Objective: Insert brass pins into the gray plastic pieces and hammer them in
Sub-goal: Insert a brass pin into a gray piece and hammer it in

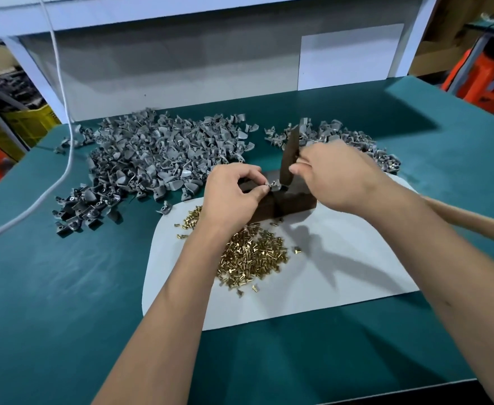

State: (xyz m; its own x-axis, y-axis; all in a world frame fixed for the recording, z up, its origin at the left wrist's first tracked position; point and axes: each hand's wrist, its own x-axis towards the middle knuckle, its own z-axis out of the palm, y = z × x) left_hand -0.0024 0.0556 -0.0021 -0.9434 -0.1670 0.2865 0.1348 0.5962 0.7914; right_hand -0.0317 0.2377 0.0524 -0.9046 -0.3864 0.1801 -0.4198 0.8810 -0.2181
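Pinching a gray plastic piece (270, 187) on the dark block (295, 200) with your left hand (234, 191), you gripped the hammer (290, 154) in your right hand (333, 173), apparently needing a square tap next.

**Bright bench, soft edges**

Light falls from above and to my left, so my hands cast sharp shadows rightward over the white sheet (342, 258). The centre is crisp; the wide lens bends the table edge (415, 388), and the far corners go blurry.
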